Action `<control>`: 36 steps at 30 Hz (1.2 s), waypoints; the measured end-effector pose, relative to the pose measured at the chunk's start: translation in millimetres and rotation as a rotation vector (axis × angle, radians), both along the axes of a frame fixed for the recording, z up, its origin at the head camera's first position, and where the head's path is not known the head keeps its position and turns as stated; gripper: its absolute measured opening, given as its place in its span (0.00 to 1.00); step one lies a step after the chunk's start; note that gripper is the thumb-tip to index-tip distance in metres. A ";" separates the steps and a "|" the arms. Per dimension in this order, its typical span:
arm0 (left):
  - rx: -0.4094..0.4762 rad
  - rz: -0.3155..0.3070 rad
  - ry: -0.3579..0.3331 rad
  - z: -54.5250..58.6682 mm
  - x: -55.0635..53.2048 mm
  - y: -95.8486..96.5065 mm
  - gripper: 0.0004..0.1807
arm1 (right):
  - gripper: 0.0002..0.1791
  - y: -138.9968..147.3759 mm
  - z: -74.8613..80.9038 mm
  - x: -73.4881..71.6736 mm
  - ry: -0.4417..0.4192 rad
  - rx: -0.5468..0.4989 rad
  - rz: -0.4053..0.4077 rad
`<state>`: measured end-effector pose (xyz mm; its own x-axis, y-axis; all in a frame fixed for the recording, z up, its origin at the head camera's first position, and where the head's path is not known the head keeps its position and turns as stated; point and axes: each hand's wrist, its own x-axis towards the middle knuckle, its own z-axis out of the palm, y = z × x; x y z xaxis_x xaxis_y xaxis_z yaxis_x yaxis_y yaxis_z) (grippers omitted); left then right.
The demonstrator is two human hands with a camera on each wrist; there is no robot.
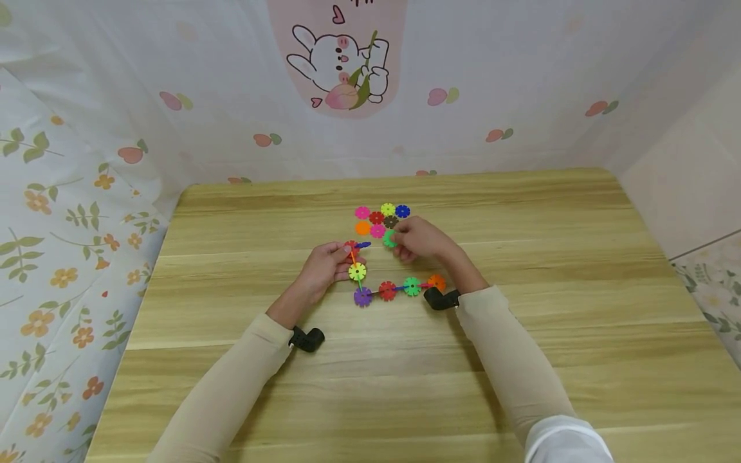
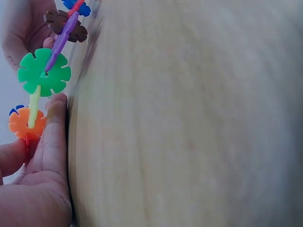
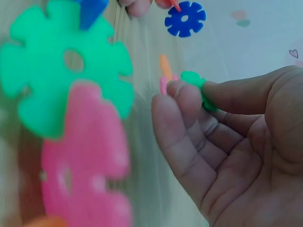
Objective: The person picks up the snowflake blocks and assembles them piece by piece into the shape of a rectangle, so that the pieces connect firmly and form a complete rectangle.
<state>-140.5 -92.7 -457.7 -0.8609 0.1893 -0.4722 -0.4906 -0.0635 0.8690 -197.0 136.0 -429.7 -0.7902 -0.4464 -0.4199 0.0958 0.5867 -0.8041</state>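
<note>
A chain of notched plastic snowflake discs, slotted together, makes an L-shape on the table, with a purple disc (image 1: 363,297) at its corner. My left hand (image 1: 325,271) pinches the red disc (image 1: 350,246) near the chain's upper end, thumb on top. From that red disc a blue disc (image 3: 185,19) sticks out to the right. Below the fingers are the chain's yellow disc (image 1: 357,272) and an edge-on green one. Between thumb and fingertips, my right hand (image 1: 421,238) pinches a loose green disc (image 3: 193,78) beside the pile; the fingers partly cover it.
Loose discs lie flat beyond the hands, among them a brown disc (image 1: 390,222), an orange disc (image 1: 362,228) and a blue disc (image 1: 402,211). The chain's lower arm runs right to an orange disc (image 1: 437,281) beneath the right wrist. A printed curtain (image 1: 463,135) hangs behind the wooden table (image 1: 370,386).
</note>
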 end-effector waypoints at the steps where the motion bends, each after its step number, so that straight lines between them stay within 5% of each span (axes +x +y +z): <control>1: -0.002 -0.001 -0.001 0.0 0.1 -0.1 0.12 | 0.13 -1.1 0.4 0.9 -0.008 -0.015 -0.007; 22: 0.000 -0.008 0.000 -1.4 -0.4 -1.2 0.12 | 0.13 -18.1 -6.2 9.1 -0.074 -0.199 -0.049; 36: 0.017 -0.013 0.006 -0.8 -0.6 -1.4 0.10 | 0.12 -24.8 -7.2 9.7 -0.099 -0.204 -0.098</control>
<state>-141.1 -94.1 -458.5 -0.8613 0.2084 -0.4634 -0.4860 -0.0723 0.8709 -187.3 111.2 -436.8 -0.7933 -0.4530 -0.4067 0.2287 0.3973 -0.8887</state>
